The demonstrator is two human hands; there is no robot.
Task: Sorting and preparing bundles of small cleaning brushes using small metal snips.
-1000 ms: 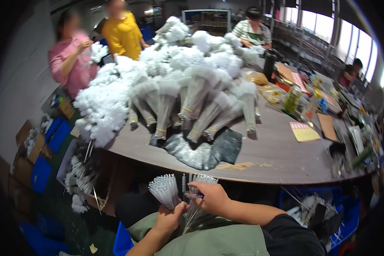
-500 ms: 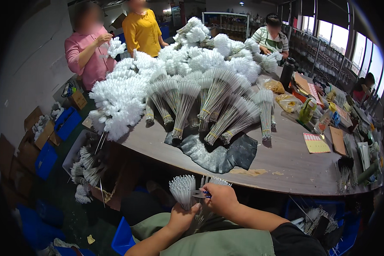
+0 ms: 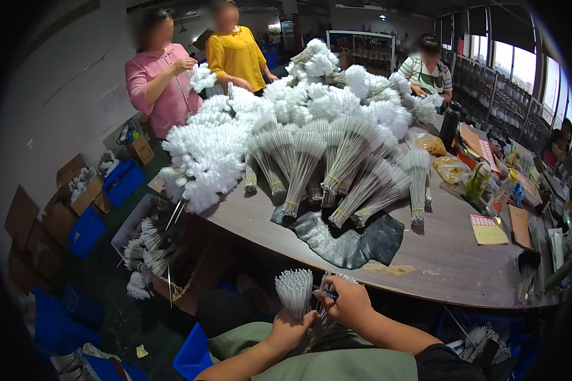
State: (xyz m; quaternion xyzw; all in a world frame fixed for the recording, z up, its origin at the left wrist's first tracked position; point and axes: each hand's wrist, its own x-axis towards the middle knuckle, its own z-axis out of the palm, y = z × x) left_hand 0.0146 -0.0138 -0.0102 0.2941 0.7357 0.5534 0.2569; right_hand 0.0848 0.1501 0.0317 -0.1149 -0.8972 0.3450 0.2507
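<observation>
Through the head camera I see the wearer's left hand (image 3: 290, 331) gripping a bundle of thin brushes (image 3: 293, 291), while the right hand (image 3: 351, 303) holds a blue-handled tool (image 3: 332, 294) just beside it. Beyond, banded brush bundles (image 3: 304, 166) rest on the table (image 3: 451, 274), some over a dark sheet (image 3: 353, 246).

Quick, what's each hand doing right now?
Left hand: closed, holding a bundle of white brushes.
Right hand: closed, holding a partly blue tool.

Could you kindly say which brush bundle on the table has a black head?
The dark bundle near the right edge of the table, in front of the brown card; heads on the central bundles are whitish.
</observation>
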